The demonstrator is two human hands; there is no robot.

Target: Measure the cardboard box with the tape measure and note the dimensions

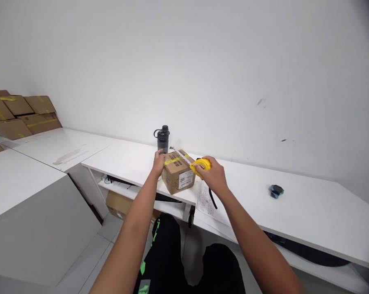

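Observation:
A small cardboard box [174, 178] with yellow tape and a white label stands near the front edge of the white desk [126, 157]. Against its left side rests my left hand [158, 163], fingers closed on the far left corner. My right hand [214, 175] grips a yellow tape measure [201, 166] at the box's right edge. From it the white blade [182, 156] runs out over the top of the box, its metal end just past the far left edge. Right behind the box is a dark water bottle [163, 139].
Written paper [205, 200] lies right of the box, with a black strap [213, 199] across it. Farther right sits a small dark blue object [275, 190]. Taped cardboard boxes [25, 114] are stacked at the far left. Under the desk is another carton [118, 203] below a shelf.

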